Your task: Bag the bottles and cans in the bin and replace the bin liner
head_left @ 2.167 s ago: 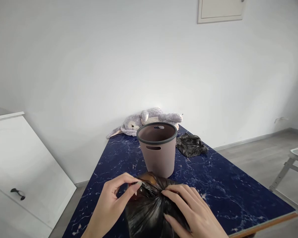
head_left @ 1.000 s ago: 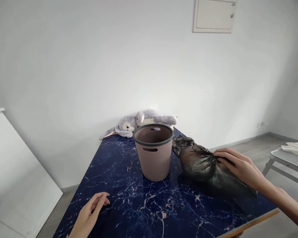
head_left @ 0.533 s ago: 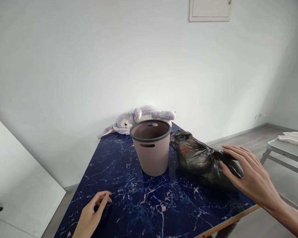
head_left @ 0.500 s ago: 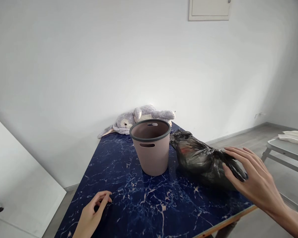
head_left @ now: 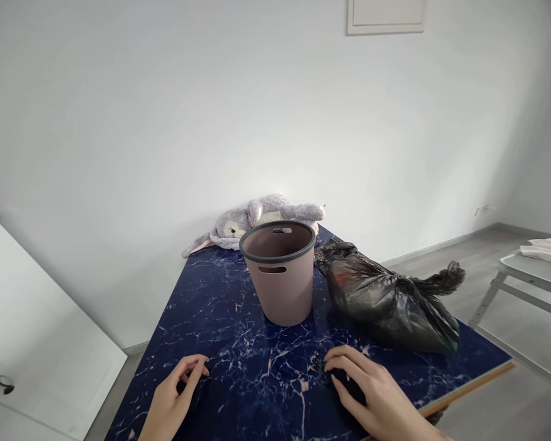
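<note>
My left hand [head_left: 178, 389] rests on the dark blue marbled table at the near left, fingers curled and thumb against them, with nothing seen in it. Over the table's near right lies my right hand [head_left: 370, 386], loosely bent, thumb apart from the fingers, holding nothing. Between and beyond the hands stands an upright mauve trash can [head_left: 284, 294] with a dark grey rim and handle slots; its bottom inside is hidden. A filled black garbage bag [head_left: 386, 300] lies right of the can, its gathered neck sticking out to the right. Neither hand touches the can or bag.
A grey plush rabbit [head_left: 234, 226] lies at the table's far end by the wall. The marbled table [head_left: 257, 392] has a wooden edge at right. A white cabinet [head_left: 41, 324] stands at left, and a grey stool [head_left: 532, 269] with white cloth at right.
My right hand has left the garbage bag's neck and moved left and down to the table. The bag's neck now stands free. My left hand has stayed in place.
</note>
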{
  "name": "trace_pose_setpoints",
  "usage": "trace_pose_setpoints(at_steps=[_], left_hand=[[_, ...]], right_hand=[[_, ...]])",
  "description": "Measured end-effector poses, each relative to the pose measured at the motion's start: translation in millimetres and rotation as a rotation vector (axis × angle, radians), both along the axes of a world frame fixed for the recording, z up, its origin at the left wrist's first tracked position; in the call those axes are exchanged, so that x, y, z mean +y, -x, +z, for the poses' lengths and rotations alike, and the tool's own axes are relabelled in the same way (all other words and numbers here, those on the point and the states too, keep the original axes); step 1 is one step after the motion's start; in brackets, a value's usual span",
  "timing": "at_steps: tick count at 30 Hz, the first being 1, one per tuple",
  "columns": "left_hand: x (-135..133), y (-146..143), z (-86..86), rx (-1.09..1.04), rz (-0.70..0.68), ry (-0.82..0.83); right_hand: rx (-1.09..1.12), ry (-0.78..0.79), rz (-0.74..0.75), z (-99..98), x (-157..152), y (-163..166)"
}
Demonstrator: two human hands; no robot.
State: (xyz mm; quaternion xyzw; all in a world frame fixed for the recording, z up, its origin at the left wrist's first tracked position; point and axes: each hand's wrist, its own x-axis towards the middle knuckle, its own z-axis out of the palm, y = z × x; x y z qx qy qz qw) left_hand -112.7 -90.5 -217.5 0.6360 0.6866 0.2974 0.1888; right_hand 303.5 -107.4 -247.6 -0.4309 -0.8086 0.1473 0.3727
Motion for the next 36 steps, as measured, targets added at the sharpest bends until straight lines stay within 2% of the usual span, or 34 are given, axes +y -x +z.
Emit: trace_pose_setpoints(at_steps=[3,7,15,22,25,30,36], left_hand=[[-2,0,-0.8,-0.006,-0.005,0.002],[-3,-2,-0.6,0.005,-0.016,-0.012],[-3,-1,-6.0,0.005,-0.003,0.005],[-1,-1,-8.9,0.050,-0.017,-0.052],[-1,-3,-10.0,0.075,-0.029,-0.070],[0,-3,-12.7,0.114,-0.042,-0.079],[13,-8,-8.4,0.200,-0.083,-0.065]], right_hand=[[0.061,0.115,0.006,-1.8,18,15],[0.067,0.171,-0.020,-8.3,38,26],[-0.041,0.084,-0.194,-33.9,62,45],[-0.142,0.102,-0.303,-29.8,86,55],[-0.109,0.144,-0.255,-26.0,94,54],[0.166,0.268,-0.097,-24.4,119,47],[0.382,0.413,-0.053,-42.7,158,38]])
